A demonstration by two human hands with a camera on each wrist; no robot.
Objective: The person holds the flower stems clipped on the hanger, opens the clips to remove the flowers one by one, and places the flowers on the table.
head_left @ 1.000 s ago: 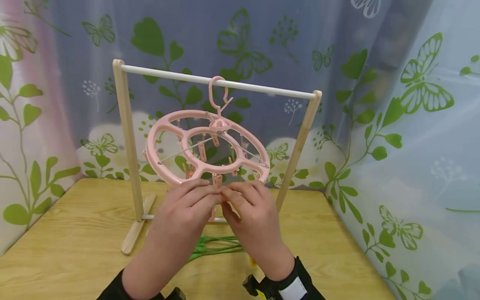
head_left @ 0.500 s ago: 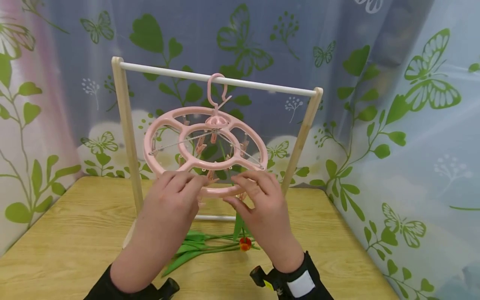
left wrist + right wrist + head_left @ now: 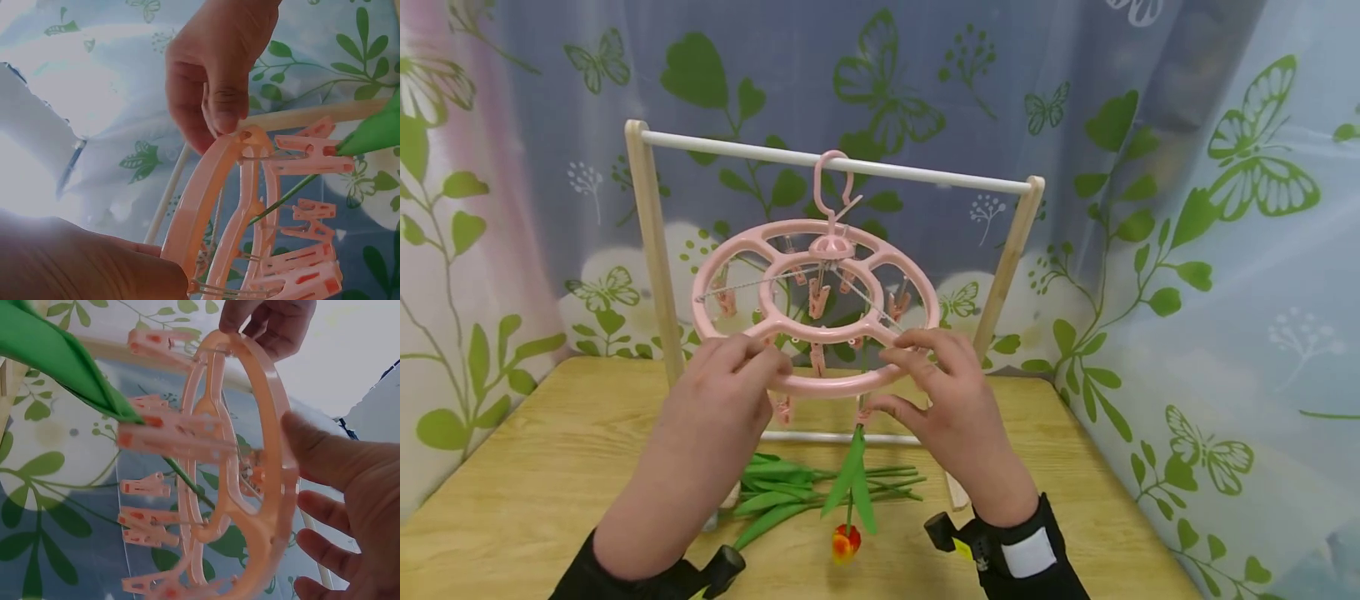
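A pink round clip hanger [image 3: 827, 385] hangs by its hook from a white rail, its front rim tilted down. My left hand [image 3: 715, 408] grips the left front of the rim, thumb and fingers pinching it in the right wrist view. On the right front, my right hand [image 3: 951, 396] touches the rim with its fingers spread and relaxed. A red-and-yellow tulip [image 3: 846, 542] hangs head down, its stem caught in a pink clothespin [image 3: 861, 412] near my right thumb. Its green leaves [image 3: 69, 362] cross the right wrist view.
Several green-stemmed flowers [image 3: 782, 492] lie on the wooden table [image 3: 527, 492] beneath the hanger; their heads are hidden. The rack has wooden posts [image 3: 655, 242] and a white top rail [image 3: 925, 173]. Patterned curtains [image 3: 1195, 250] stand behind and to the right.
My hands, together at the front clothespins earlier, have parted left and right onto the rim. The tulip now hangs in full view, having shifted left. The hanger has turned somewhat.
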